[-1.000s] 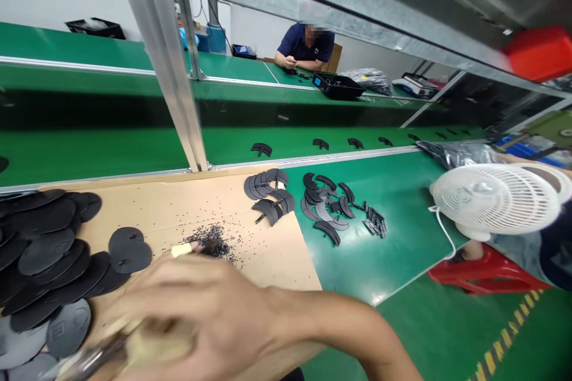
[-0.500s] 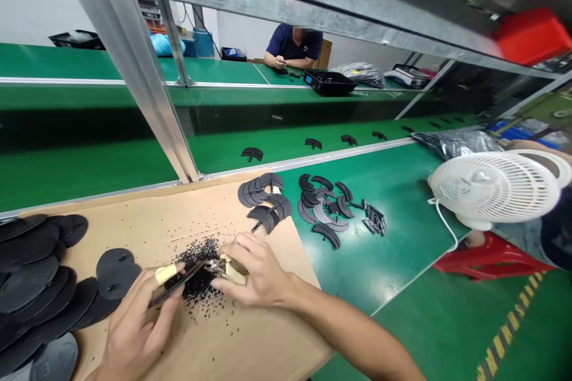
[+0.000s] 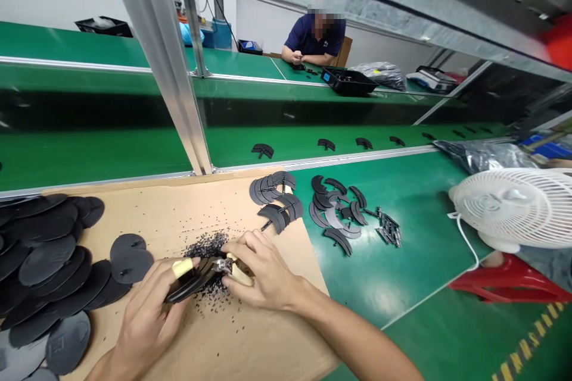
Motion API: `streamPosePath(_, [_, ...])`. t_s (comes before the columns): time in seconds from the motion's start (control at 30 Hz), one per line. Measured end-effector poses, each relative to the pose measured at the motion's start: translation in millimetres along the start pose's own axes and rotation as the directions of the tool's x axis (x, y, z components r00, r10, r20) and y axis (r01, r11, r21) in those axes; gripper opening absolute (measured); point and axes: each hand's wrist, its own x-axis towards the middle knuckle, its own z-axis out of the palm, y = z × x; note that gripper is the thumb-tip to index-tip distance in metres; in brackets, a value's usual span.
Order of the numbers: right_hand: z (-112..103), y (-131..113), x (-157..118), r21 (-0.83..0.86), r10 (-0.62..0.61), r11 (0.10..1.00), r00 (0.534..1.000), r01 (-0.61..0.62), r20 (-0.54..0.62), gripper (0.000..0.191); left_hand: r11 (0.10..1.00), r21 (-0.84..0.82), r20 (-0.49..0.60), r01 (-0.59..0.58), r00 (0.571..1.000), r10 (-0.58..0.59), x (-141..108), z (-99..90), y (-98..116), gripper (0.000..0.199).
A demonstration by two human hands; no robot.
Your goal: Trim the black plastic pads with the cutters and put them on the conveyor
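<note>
My left hand (image 3: 152,303) is closed on a curved black plastic part (image 3: 194,283), and yellow tape wraps one of its fingers. My right hand (image 3: 263,274) grips cutting pliers (image 3: 222,265) with pale yellow handles. Their metal jaws meet the edge of the black part. Under both hands lies a heap of small black clippings (image 3: 205,245) scattered on brown cardboard (image 3: 250,339). Left of my left hand, flat round black pieces (image 3: 47,256) overlap in a big pile. Beyond my right hand sit fan-shaped black parts (image 3: 279,208).
On the green table, curved black pieces (image 3: 337,208) lie beside short black sticks (image 3: 389,229). A white fan (image 3: 513,208) stands at right above a red stool (image 3: 509,280). Spaced black parts (image 3: 263,150) line the green belt (image 3: 232,161) behind a metal post (image 3: 179,89). A co-worker (image 3: 315,41) sits opposite.
The whole view has shifted, so things appear farther right. The black part in my left hand is turned and now shows more of its curved, ridged face. Both hands keep their grip.
</note>
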Motion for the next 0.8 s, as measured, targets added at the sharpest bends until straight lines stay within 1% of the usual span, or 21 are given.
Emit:
streamPosePath(0.07, [0.1,0.6,-0.5,-0.01,-0.004,1.0,1.0,0.004,-0.015,0.044,1.0,-0.017,-0.003,-0.004,1.0,0.004,0.9,0.2,0.3,0.028])
streamPosePath(0.13, [-0.4,0.1,-0.8,-0.016,-0.015,1.0,1.0,0.015,-0.025,0.045,0.998,-0.044,-0.007,-0.033,0.999,0.033,1.8,0.8,0.3,0.031])
streamPosePath(0.27, [-1.2,-0.1,-0.8,-0.053,-0.019,0.998,1.0,0.019,0.001,0.048,0.993,-0.081,-0.014,-0.085,0.996,0.084,1.1,2.4,-1.6,0.036])
streamPosePath(0.33, [-0.6,1.4,-0.3,-0.069,-0.014,0.998,1.0,0.014,-0.009,0.049,0.995,-0.068,-0.005,-0.07,0.998,0.069,-0.4,2.3,-2.9,0.036])
streamPosePath(0.43, [0.8,4.6,0.6,-0.062,-0.01,0.998,0.998,0.006,-0.062,0.052,0.999,-0.001,-0.003,-0.033,0.999,0.033,-0.8,0.5,-3.0,0.034])
streamPosePath(0.5, [0.8,6.2,1.2,-0.065,-0.007,0.998,0.997,0.002,-0.077,0.05,0.999,0.039,0.01,-0.032,0.999,0.031,1.8,-1.0,-1.2,0.034])
streamPosePath(0.67, [-2.4,7.9,1.9,-0.103,-0.038,0.994,0.999,0.034,-0.033,0.04,0.997,0.005,0.053,-0.076,0.996,0.076,10.8,-1.7,4.7,0.043])
streamPosePath(0.8, [-2.7,8.7,1.1,-0.115,-0.021,0.993,0.999,0.024,0.025,0.043,0.999,-0.009,0.063,-0.052,0.997,0.052,9.2,-0.4,4.4,0.041])
